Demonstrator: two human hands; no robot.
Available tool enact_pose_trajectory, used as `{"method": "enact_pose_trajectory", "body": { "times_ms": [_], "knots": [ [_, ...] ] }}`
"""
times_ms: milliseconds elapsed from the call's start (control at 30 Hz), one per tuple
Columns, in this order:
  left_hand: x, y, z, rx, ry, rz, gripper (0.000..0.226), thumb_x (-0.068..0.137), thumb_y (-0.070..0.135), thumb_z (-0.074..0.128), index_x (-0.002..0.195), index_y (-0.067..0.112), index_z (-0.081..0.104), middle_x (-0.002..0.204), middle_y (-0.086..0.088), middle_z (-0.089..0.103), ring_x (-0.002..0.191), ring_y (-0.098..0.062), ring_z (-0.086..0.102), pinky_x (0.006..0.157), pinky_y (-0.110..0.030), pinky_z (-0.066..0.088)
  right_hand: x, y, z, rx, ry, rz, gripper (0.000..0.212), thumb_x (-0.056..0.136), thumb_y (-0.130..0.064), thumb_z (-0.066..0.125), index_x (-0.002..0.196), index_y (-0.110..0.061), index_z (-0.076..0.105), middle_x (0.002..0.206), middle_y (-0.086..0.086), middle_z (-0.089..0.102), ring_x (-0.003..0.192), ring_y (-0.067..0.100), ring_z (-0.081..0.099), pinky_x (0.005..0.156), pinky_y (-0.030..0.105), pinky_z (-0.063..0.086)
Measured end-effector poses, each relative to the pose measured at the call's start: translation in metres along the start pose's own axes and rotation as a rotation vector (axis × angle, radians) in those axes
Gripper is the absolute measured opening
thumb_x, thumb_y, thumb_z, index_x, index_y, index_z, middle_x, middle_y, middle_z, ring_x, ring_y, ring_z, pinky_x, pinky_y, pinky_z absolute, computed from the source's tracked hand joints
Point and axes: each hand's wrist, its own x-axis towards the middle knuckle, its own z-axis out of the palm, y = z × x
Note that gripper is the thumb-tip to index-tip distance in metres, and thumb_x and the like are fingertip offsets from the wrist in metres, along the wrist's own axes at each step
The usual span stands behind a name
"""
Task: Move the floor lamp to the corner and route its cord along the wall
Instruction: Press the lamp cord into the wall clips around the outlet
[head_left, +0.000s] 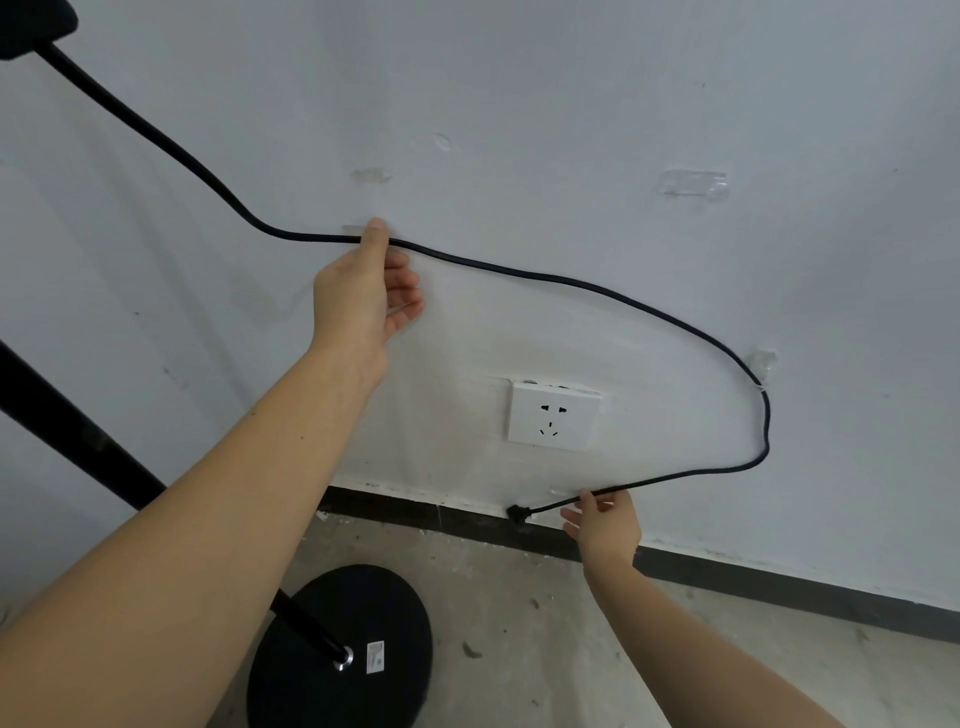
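The floor lamp stands at the left: its round black base rests on the concrete floor and its black pole rises out of the frame. A black cord comes down from the upper left, loops across the white wall and ends in a black plug near the skirting. My left hand presses the cord against the wall at a clear adhesive clip, thumb on top. My right hand pinches the cord just beside the plug. A second clear clip holds the cord at the right.
A white wall socket sits inside the cord loop, with nothing plugged in. An unused clear clip is stuck higher on the wall. A dark skirting board runs along the wall's foot above dusty concrete floor.
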Motion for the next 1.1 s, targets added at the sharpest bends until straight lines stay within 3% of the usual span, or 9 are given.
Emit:
{"method": "enact_pose_trajectory", "body": {
  "times_ms": [167, 400, 500, 667, 833, 933, 1100],
  "knots": [
    [0.0, -0.001, -0.001, -0.003, -0.006, 0.007, 0.036, 0.088, 0.041, 0.055, 0.063, 0.016, 0.058, 0.044, 0.006, 0.057, 0.045, -0.012, 0.054, 0.058, -0.026, 0.056, 0.001, 0.004, 0.003, 0.025, -0.02, 0.067, 0.012, 0.091, -0.017, 0.056, 0.083, -0.012, 0.051, 0.081, 0.002, 0.054, 0.074, 0.026, 0.067, 0.066, 0.037, 0.055],
    [0.0, -0.002, 0.0, 0.002, -0.011, 0.018, 0.037, 0.089, 0.041, 0.054, 0.063, 0.015, 0.057, 0.044, 0.006, 0.056, 0.045, -0.012, 0.054, 0.059, -0.027, 0.055, 0.005, 0.006, 0.003, -0.135, 0.028, -0.066, 0.021, 0.089, -0.019, 0.061, 0.071, -0.013, 0.052, 0.08, 0.005, 0.06, 0.075, 0.026, 0.067, 0.075, 0.05, 0.058],
    [-0.001, -0.002, 0.001, 0.005, -0.007, 0.019, 0.037, 0.089, 0.041, 0.054, 0.063, 0.015, 0.058, 0.044, 0.006, 0.056, 0.045, -0.012, 0.054, 0.059, -0.027, 0.055, 0.004, 0.007, 0.002, -0.131, 0.02, -0.077, 0.02, 0.089, -0.018, 0.061, 0.072, -0.012, 0.052, 0.079, 0.005, 0.06, 0.077, 0.027, 0.069, 0.074, 0.048, 0.059],
    [-0.002, 0.0, 0.002, 0.007, -0.002, 0.011, 0.037, 0.09, 0.041, 0.053, 0.064, 0.015, 0.058, 0.044, 0.006, 0.057, 0.045, -0.012, 0.054, 0.06, -0.028, 0.056, 0.003, 0.0, 0.012, 0.176, 0.011, 0.22, 0.01, 0.092, -0.009, 0.055, 0.086, -0.001, 0.052, 0.089, 0.02, 0.064, 0.081, 0.033, 0.069, 0.073, 0.038, 0.057],
    [-0.004, 0.001, 0.001, 0.002, 0.0, 0.003, 0.037, 0.09, 0.041, 0.053, 0.064, 0.015, 0.058, 0.044, 0.006, 0.057, 0.045, -0.012, 0.054, 0.06, -0.027, 0.056, 0.002, -0.009, -0.001, 0.461, -0.257, 0.503, 0.016, 0.095, -0.01, 0.05, 0.107, 0.0, 0.051, 0.104, 0.02, 0.061, 0.098, 0.032, 0.061, 0.088, 0.045, 0.051],
    [-0.004, 0.001, 0.0, 0.014, -0.005, -0.002, 0.036, 0.089, 0.042, 0.054, 0.064, 0.016, 0.058, 0.045, 0.006, 0.057, 0.046, -0.012, 0.054, 0.059, -0.026, 0.056, 0.008, -0.011, -0.008, 0.46, -0.345, 0.576, 0.018, 0.094, -0.015, 0.053, 0.107, -0.003, 0.05, 0.101, 0.015, 0.061, 0.107, 0.029, 0.058, 0.096, 0.052, 0.045],
    [-0.004, 0.003, -0.001, 0.025, -0.004, -0.008, 0.036, 0.087, 0.042, 0.056, 0.062, 0.016, 0.059, 0.045, 0.006, 0.058, 0.047, -0.012, 0.055, 0.061, -0.027, 0.056, 0.012, -0.014, -0.012, 0.351, -0.387, 0.567, 0.028, 0.089, -0.016, 0.06, 0.113, -0.003, 0.053, 0.117, 0.013, 0.058, 0.106, 0.024, 0.057, 0.101, 0.053, 0.039]
  ]
}}
